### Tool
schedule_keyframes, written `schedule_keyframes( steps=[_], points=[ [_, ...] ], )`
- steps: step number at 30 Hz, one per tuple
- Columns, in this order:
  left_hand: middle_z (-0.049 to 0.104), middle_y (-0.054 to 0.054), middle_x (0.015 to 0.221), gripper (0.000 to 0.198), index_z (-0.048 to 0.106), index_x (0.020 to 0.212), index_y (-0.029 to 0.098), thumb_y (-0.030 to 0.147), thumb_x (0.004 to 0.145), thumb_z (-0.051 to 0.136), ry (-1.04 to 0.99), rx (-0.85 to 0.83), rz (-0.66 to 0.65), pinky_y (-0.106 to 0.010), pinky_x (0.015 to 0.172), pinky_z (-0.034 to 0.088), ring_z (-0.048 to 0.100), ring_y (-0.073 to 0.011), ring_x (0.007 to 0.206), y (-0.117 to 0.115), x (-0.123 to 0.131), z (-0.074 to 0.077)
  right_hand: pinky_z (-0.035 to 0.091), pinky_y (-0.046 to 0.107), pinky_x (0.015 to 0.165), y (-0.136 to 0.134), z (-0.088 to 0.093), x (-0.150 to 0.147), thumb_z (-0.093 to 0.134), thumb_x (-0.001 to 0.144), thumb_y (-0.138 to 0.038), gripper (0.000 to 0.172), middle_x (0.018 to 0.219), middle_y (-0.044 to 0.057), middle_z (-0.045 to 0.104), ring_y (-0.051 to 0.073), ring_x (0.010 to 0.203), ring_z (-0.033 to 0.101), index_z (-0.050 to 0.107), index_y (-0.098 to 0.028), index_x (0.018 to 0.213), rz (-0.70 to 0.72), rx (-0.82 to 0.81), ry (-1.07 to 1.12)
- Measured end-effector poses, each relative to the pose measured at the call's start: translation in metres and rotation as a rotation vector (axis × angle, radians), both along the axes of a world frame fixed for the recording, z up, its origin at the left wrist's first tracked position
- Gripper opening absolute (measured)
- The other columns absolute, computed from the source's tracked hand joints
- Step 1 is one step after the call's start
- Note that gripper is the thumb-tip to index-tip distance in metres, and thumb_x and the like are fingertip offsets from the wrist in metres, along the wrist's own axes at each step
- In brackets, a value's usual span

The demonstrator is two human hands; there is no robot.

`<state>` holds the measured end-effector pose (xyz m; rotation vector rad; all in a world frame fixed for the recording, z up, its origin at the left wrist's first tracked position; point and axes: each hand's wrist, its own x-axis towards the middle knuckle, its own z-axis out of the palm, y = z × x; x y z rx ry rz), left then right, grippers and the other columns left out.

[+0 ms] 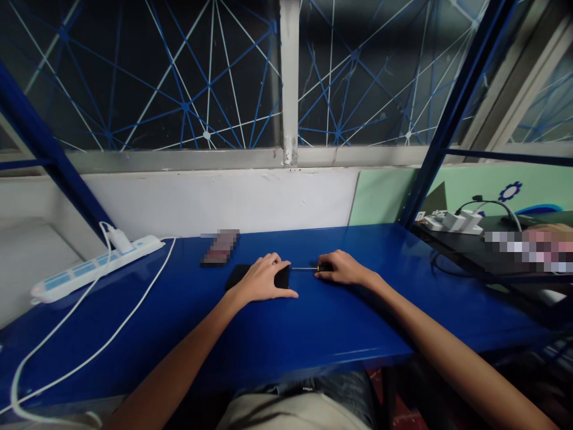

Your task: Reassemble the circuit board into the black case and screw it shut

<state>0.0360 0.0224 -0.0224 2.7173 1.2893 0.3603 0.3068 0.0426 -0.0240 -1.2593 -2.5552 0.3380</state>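
Nearest, a light top (273, 412) is showing below the front edge of the glossy blue table (286, 340). Farther in, around the table's middle, the left hand (262, 279) is resting over a flat black case (282, 278), its thumb standing well spread from its fingers, the thumb reaching past the near right corner. The case is lying flat, looking plain, dark and roughly rectangular, its left end and right end peeping out from either side of the hand; any finer detail is getting lost in the black.

To its right, the right hand (344, 267) is pinching the dark handle of a screwdriver (317, 269) with curled fingers and thumb. A yellow band is marking the handle's front, and a thin, straight, silvery shaft is pointing level toward the case's right end; whether the tip is touching, I cannot tell.

Beyond, a blurred-out dark slab (220, 248) is lying near the back edge, while a white power strip (98, 269) is stretching along the left.
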Motion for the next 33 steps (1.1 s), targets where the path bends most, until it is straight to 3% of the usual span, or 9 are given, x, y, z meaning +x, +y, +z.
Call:
schedule_keyframes(
  steps=[8, 14, 20, 25, 29, 33],
  points=[
    [0.052, -0.012, 0.122, 0.092, 0.05, 0.137, 0.023, 0.084, 0.068, 0.05, 0.002, -0.012, 0.005, -0.042, 0.084, 0.043, 0.05, -0.0327, 0.105, -0.0014, 0.0002, 0.002, 0.028, 0.025, 0.054, 0.0003, -0.0009, -0.0001, 0.063, 0.083, -0.046, 0.028, 0.069, 0.002, 0.063, 0.013, 0.058, 0.05, 0.068, -0.018, 0.085, 0.005, 0.006, -0.002],
    [0.052, -0.012, 0.122, 0.091, 0.05, 0.137, 0.023, 0.084, 0.068, 0.051, 0.011, 0.001, 0.01, -0.042, 0.086, 0.042, 0.051, -0.0326, 0.106, -0.0011, 0.0004, 0.0011, 0.027, 0.026, 0.054, -0.0015, 0.002, -0.0009, 0.041, 0.095, -0.048, 0.045, 0.061, 0.001, 0.059, 0.011, 0.053, 0.045, 0.065, -0.017, 0.074, 0.017, 0.001, 0.057],
    [0.052, -0.012, 0.122, 0.091, 0.049, 0.137, 0.024, 0.084, 0.069, 0.05, 0.012, -0.009, 0.005, -0.041, 0.085, 0.043, 0.051, -0.0319, 0.105, -0.001, -0.0008, 0.0015, 0.028, 0.025, 0.056, 0.0034, -0.0003, 0.004, 0.055, 0.087, -0.048, 0.035, 0.068, 0.001, 0.062, 0.012, 0.058, 0.049, 0.068, -0.018, 0.078, 0.002, -0.016, 0.09],
    [0.052, -0.013, 0.122, 0.091, 0.051, 0.136, 0.023, 0.084, 0.068, 0.05, 0.014, 0.009, 0.007, -0.042, 0.086, 0.042, 0.05, -0.0329, 0.107, -0.0017, 0.0003, 0.0022, 0.028, 0.023, 0.056, 0.0052, -0.0047, 0.0045, 0.069, 0.077, -0.044, 0.028, 0.068, -0.002, 0.057, 0.011, 0.06, 0.047, 0.059, -0.018, 0.078, -0.013, 0.007, 0.138],
    [0.052, -0.012, 0.122, 0.092, 0.05, 0.137, 0.024, 0.085, 0.068, 0.049, 0.015, 0.003, 0.003, -0.043, 0.085, 0.042, 0.05, -0.0333, 0.107, -0.0008, 0.0002, 0.0016, 0.027, 0.022, 0.056, 0.0021, -0.0038, 0.001, 0.07, 0.076, -0.037, 0.024, 0.069, -0.003, 0.058, 0.011, 0.058, 0.046, 0.059, -0.019, 0.087, -0.025, -0.022, 0.129],
    [0.052, -0.011, 0.12, 0.091, 0.05, 0.138, 0.025, 0.085, 0.069, 0.049, 0.002, 0.0, -0.007, -0.042, 0.085, 0.042, 0.05, -0.0322, 0.105, 0.0002, -0.0004, 0.0007, 0.026, 0.024, 0.056, -0.0014, 0.001, -0.0004, 0.057, 0.087, -0.047, 0.029, 0.066, -0.001, 0.059, 0.011, 0.057, 0.047, 0.064, -0.019, 0.086, -0.019, -0.014, 0.112]
  ],
)
